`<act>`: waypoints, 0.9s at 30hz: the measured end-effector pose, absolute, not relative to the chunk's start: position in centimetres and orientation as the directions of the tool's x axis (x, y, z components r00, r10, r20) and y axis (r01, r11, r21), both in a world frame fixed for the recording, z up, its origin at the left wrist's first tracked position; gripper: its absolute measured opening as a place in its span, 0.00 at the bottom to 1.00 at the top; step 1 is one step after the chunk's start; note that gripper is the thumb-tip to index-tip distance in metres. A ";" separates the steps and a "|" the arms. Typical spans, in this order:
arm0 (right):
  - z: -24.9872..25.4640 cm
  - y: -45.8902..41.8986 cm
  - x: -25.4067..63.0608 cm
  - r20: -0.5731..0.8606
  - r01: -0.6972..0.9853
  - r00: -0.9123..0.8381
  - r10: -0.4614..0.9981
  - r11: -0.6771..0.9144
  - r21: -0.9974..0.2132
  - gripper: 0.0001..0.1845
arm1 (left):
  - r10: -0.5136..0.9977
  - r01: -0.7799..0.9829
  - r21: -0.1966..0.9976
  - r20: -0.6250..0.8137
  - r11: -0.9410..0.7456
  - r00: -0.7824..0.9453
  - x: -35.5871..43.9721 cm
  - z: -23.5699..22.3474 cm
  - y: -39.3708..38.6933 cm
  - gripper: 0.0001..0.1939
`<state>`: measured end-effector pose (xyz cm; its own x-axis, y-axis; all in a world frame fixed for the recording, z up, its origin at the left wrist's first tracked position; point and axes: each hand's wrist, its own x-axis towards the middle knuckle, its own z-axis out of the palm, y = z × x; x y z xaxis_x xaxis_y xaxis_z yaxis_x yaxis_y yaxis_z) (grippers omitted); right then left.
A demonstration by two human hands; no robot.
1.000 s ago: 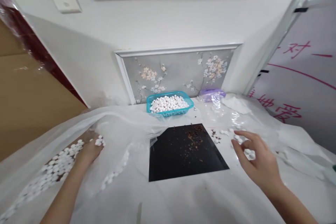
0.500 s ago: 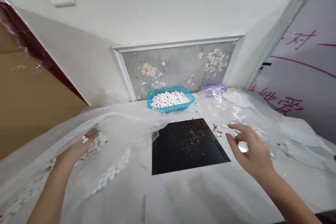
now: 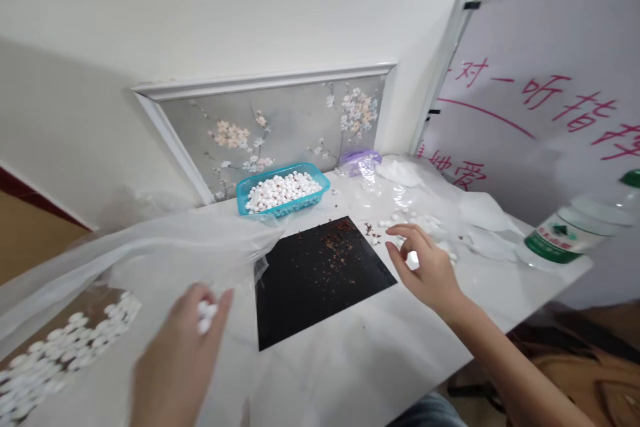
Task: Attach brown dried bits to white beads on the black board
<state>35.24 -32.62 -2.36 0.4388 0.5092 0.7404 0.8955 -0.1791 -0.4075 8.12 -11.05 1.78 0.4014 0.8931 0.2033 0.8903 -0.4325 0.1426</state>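
My left hand (image 3: 183, 347) is raised at the lower left, fingers curled around a few small white round pieces (image 3: 205, 317). Behind it lies a clear plastic bag (image 3: 165, 247) with several more white pieces (image 3: 60, 347) inside. My right hand (image 3: 425, 267) hovers over the white table (image 3: 350, 347), right of a black square mat (image 3: 315, 277), its fingers bent and apart above scattered white pieces (image 3: 415, 220) on crumpled clear plastic. I cannot make out anything between its fingertips. A teal basket (image 3: 320, 188) full of white pieces stands at the back by the wall.
Reddish-brown crumbs dot the black mat. A clear bottle with a green label (image 3: 570, 227) lies at the table's right edge. A purple bag (image 3: 357, 160) sits in the back corner. A white board with red writing (image 3: 540, 113) stands on the right.
My left hand has come out of the plastic bag toward me with white pieces in it. The view has swung right, bringing the bottle in. My right hand has stayed over the scattered pieces.
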 end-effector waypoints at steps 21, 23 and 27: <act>-5.5 -27.7 32.0 0.517 0.827 0.412 0.750 -0.070 -0.558 0.06 | 0.646 0.553 0.407 0.134 -0.727 0.752 16.6 -6.9 -9.7 0.22; -6.1 -25.5 31.6 0.485 0.808 0.409 0.773 -0.060 -0.586 0.07 | 0.627 0.512 0.459 0.137 -0.726 0.767 16.2 -6.7 -9.3 0.24; -7.4 -20.3 31.8 0.405 0.855 0.304 0.862 -0.059 -0.516 0.18 | 0.617 0.508 0.436 0.154 -0.743 0.771 15.3 -6.1 -8.6 0.26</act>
<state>31.85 -20.33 -7.44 0.3043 0.8621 0.4052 0.8548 -0.0594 -0.5155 15.34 -8.57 -6.15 0.7713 0.6175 0.1542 0.5075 -0.7430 0.4364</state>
